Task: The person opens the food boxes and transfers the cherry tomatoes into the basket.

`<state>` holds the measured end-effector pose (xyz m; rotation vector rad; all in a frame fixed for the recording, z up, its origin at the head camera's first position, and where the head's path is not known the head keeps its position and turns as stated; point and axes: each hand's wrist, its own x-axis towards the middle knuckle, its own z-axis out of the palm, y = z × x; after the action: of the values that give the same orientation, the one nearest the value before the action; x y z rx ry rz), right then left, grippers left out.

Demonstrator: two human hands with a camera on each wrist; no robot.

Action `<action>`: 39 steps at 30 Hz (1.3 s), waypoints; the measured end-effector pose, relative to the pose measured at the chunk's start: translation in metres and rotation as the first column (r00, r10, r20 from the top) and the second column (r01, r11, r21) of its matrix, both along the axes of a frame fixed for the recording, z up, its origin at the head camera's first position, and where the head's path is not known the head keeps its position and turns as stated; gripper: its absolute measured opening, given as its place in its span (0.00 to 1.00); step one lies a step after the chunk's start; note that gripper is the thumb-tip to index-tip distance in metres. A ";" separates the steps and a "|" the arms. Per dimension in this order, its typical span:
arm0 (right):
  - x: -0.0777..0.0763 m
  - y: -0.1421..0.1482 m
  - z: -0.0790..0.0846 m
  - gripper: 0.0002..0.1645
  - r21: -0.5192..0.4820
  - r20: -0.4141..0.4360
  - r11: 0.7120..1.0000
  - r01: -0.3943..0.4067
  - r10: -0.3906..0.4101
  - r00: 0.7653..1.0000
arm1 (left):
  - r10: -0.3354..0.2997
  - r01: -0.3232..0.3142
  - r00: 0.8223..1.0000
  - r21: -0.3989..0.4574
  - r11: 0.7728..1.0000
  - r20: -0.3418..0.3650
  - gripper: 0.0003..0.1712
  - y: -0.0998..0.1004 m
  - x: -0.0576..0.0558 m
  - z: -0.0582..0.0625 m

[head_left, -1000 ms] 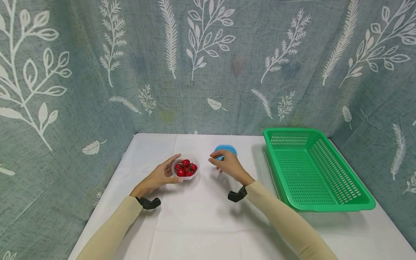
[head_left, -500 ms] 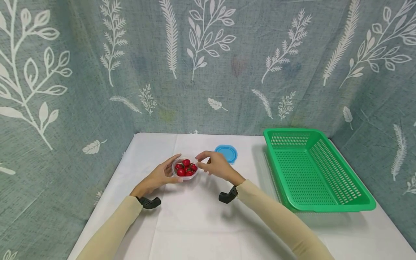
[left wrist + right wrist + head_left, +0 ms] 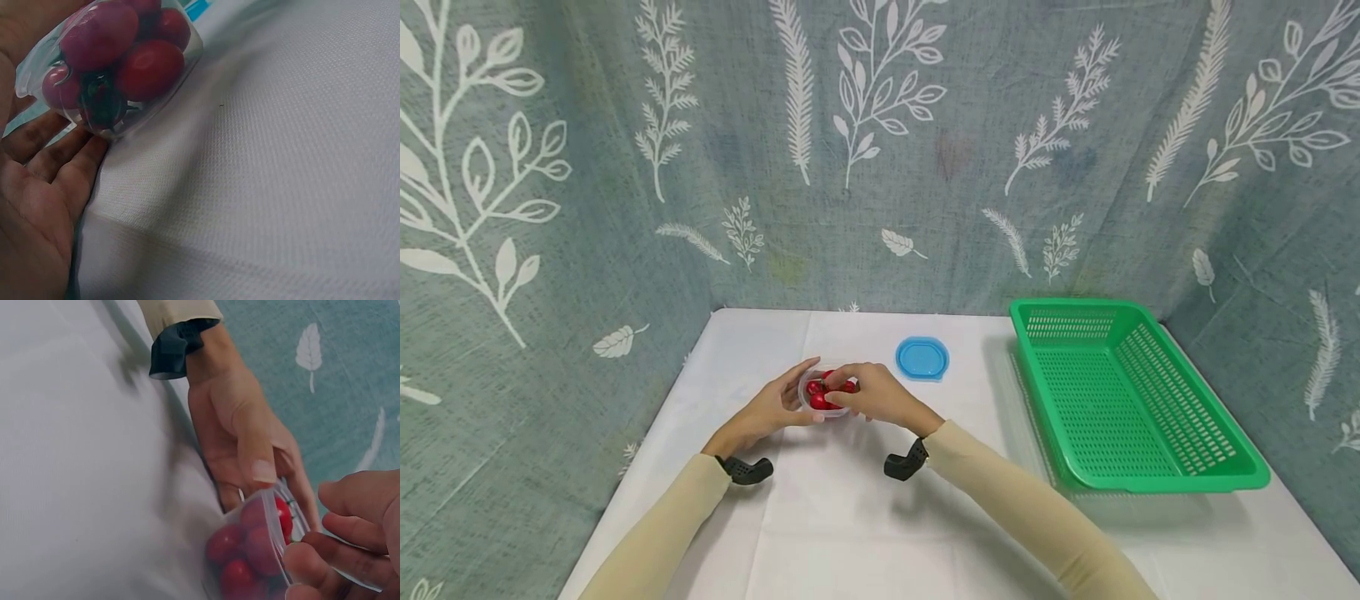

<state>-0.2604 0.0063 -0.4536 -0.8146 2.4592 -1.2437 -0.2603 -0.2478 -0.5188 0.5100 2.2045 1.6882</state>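
Note:
A small clear plastic container [image 3: 802, 398] of red cherry tomatoes [image 3: 818, 401] with green stems stands on the white cloth. My left hand [image 3: 771, 412] grips its left side, thumb along the near wall and fingers round the far side. The left wrist view shows several tomatoes [image 3: 150, 70] through the transparent wall [image 3: 194, 56]. Over the container's right part, my right hand [image 3: 882, 397] reaches in from the right, its fingertips above the tomatoes and hiding some of them. Seen from the right wrist, the thumb [image 3: 356, 494] and fingers are bent and spread apart, with nothing between them.
A blue lid [image 3: 922, 358] lies flat behind the right hand. At the right stands a large green plastic basket [image 3: 1052, 467] with perforated sides. Leaf-patterned grey-green curtain [image 3: 865, 233] hangs behind and on both sides of the white-covered table [image 3: 850, 533].
My right hand has moved left from beside the blue lid to over the tomatoes, uncovering the lid. The left hand has stayed at the container.

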 end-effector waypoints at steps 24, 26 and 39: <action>-0.003 -0.020 0.010 0.09 0.208 -0.128 0.971 -0.118 0.147 0.981 | -0.031 0.031 0.999 0.026 0.999 0.009 0.63 0.003 0.001 0.002; -0.004 -0.021 0.009 0.07 0.205 -0.125 0.972 -0.113 0.141 0.982 | -0.028 0.027 1.000 0.024 0.999 0.010 0.63 0.003 0.001 0.002; -0.002 -0.028 0.002 0.11 0.139 -0.105 0.989 -0.054 0.069 0.992 | -0.019 0.019 1.000 -0.008 1.000 0.011 0.63 -0.003 0.003 0.002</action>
<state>-0.2628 -0.0216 -0.4518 -0.9365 2.5511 -1.0234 -0.2569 -0.2509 -0.5170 0.5172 2.1913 1.6679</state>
